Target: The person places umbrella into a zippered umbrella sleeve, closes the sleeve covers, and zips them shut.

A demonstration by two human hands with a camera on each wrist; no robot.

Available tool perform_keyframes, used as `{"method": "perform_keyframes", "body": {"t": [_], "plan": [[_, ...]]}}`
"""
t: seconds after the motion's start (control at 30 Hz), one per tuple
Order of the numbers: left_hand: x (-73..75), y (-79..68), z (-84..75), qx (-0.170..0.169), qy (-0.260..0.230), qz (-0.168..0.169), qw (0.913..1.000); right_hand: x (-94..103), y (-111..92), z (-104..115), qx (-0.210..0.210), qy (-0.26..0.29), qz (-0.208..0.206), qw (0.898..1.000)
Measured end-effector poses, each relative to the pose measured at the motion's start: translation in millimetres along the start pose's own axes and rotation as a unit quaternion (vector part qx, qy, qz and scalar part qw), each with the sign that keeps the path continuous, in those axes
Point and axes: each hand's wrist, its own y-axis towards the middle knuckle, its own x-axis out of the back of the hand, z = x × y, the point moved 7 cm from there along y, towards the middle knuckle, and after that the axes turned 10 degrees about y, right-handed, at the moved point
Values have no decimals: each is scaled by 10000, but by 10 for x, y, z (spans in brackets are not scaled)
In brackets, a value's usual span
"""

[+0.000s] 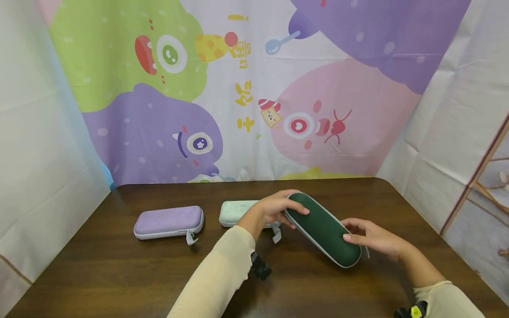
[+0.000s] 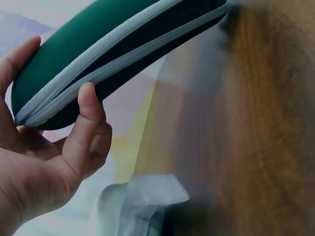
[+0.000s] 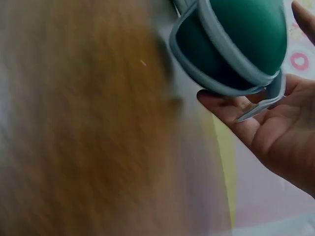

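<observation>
Both hands hold a dark green zip case (image 1: 324, 232) tilted above the right half of the table. My left hand (image 1: 274, 208) grips its upper left end, fingers over the cover and thumb at the grey zip edge. At the lower right end, my right hand (image 1: 374, 238) pinches the side of the case. The left wrist view shows a dark gap between the two grey zip tapes (image 2: 123, 59), so the case is partly unzipped. A grey pull strap (image 3: 268, 101) hangs by the right palm in the right wrist view.
A mint green zip case (image 1: 234, 212) lies behind the left forearm, its grey strap (image 1: 276, 232) toward the front. Farther left lies a purple zip case (image 1: 169, 221). The brown wooden table (image 1: 119, 274) ends at a cartoon-print cloth (image 1: 246, 150).
</observation>
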Motion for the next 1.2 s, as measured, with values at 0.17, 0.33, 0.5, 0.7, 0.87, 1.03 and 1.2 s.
{"method": "perform_keyframes", "body": {"t": [0.17,0.33,0.5,0.7,0.87,1.03,1.2], "plan": [[81,-21,-67,43,253,205,9995,-121,20,-66,89,656,294,9974],[181,-49,-155,93,397,137,9991,-206,46,-29,277,1289,166,9911],[270,-49,-230,21,230,-194,9995,-262,70,-14,108,1622,-349,9861],[323,-21,-202,-115,-808,-890,9927,-342,98,22,34,2134,-814,9736],[209,-7,-26,76,-1457,-1564,9769,-409,133,57,-53,2481,-1417,9583],[-71,-9,141,385,-1589,-1457,9757,-450,178,105,-294,2074,-2429,9471],[-155,-20,161,99,-1665,-1480,9748,-471,187,190,-589,823,-3194,9422]]}}
